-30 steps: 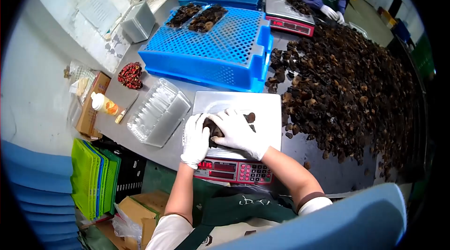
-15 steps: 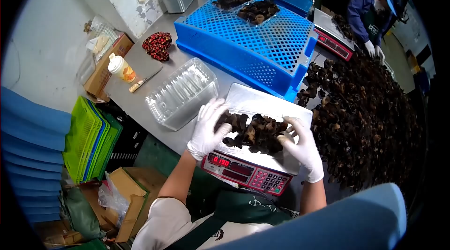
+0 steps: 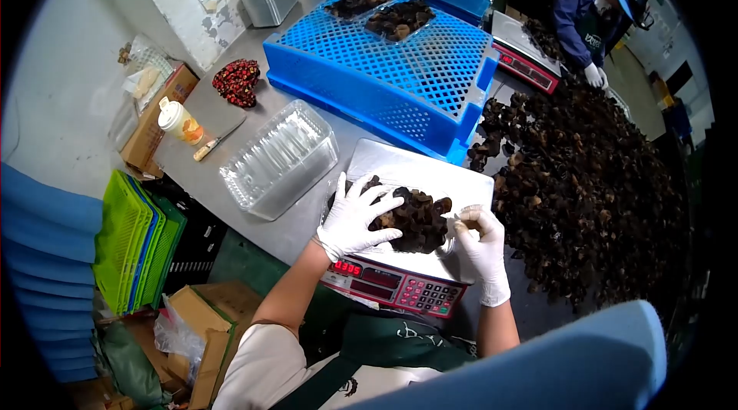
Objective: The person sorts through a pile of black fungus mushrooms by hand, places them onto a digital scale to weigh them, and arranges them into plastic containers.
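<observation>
Dark wood ear mushrooms (image 3: 419, 221) lie heaped in a clear plastic tray, little of which shows, on the silver pan of a digital scale (image 3: 396, 287) with a red front. My left hand (image 3: 354, 219), in a white glove, rests over the left part of the heap, fingers spread. At the right end of the tray is my gloved right hand (image 3: 484, 245), thumb and fingers pinched together. What sits between those fingertips is too small to make out. Red digits glow on the scale's display.
A stack of clear trays (image 3: 280, 160) stands left of the scale, near a knife (image 3: 219, 139) and a paper cup (image 3: 181, 121). Behind is an upturned blue crate (image 3: 377, 79) bearing two filled trays. Loose mushrooms (image 3: 592, 202) cover the right; a co-worker (image 3: 588, 21) stands beyond.
My left hand has slid right and flattened over the mushrooms. My right hand has closed from a loose curl into a pinch at the tray's end. The scale's digits have changed; the view has shifted slightly.
</observation>
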Motion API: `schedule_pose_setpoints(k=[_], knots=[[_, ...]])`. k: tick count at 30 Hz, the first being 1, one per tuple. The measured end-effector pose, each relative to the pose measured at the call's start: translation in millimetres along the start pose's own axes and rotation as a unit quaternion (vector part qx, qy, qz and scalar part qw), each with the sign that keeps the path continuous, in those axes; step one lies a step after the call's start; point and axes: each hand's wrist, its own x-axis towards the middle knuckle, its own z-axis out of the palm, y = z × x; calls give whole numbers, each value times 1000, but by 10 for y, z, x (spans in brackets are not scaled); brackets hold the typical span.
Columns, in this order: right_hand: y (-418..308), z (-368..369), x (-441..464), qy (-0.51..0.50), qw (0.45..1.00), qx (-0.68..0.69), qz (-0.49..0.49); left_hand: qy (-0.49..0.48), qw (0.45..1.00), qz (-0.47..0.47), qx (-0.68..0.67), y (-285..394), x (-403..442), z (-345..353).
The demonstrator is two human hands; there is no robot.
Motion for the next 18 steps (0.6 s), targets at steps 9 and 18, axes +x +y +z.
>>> schedule_pose_setpoints(k=[9, 18], knots=[[-36, 376, 24, -71, 972, -172, -143, -2, 1000, -7, 12, 63, -7, 90], [96, 18, -67, 26, 991, -55, -121, 11, 1000, -14, 6, 76, -20, 141]])
